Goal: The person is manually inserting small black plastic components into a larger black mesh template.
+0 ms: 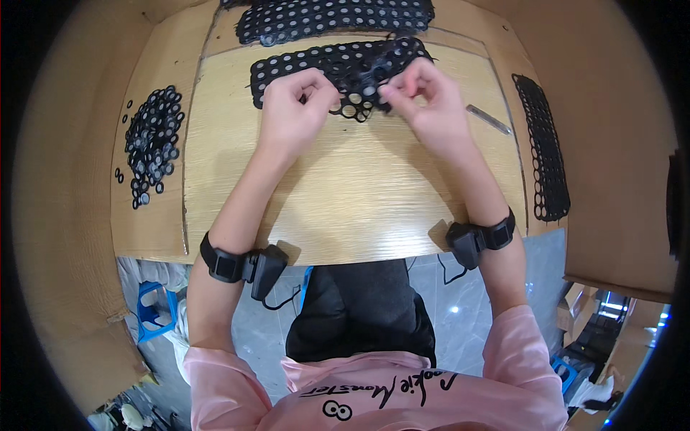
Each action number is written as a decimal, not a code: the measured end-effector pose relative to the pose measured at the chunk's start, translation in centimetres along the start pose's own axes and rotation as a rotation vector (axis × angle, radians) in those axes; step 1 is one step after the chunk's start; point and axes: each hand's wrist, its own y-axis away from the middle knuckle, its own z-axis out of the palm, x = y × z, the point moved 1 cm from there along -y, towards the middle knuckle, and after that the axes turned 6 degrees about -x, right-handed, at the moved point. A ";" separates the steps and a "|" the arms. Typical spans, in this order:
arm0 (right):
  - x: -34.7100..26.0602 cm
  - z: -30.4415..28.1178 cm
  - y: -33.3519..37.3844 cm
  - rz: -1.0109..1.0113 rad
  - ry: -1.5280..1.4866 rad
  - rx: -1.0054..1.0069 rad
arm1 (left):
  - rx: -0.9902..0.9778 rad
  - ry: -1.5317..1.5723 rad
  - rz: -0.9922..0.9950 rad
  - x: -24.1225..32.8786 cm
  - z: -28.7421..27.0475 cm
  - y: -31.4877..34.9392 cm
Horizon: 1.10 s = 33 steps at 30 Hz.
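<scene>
A black sheet of joined rings (302,63), many of them filled with pale discs, lies on the wooden board in front of me. Several rings at its near edge look unfilled. My left hand (298,104) is closed, thumb and finger pinching at the near edge of this sheet. Over its right end, my right hand (430,104) is closed too, thumb and forefinger pressed together beside the rings. Whatever sits between the right fingertips is too small to make out. A clear, shiny patch, perhaps plastic film (374,72), covers part of the sheet.
A pile of loose black rings and discs (153,136) lies at the left. Another filled sheet (334,20) is at the far edge, and a dark ring sheet (540,151) lies at the right. Near my right hand is a flat metal strip (489,119). Cardboard walls (611,144) flank the table.
</scene>
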 end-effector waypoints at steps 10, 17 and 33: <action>1.0 1.0 0.4 0.029 -0.078 -0.084 | -0.221 -0.500 0.008 2.3 0.9 0.9; 0.5 0.8 0.3 0.030 0.076 -0.140 | -0.319 -0.230 -0.024 0.5 1.3 0.7; 2.6 -2.0 -0.7 0.107 0.044 -0.115 | -0.188 0.661 -0.355 0.3 -2.4 -1.0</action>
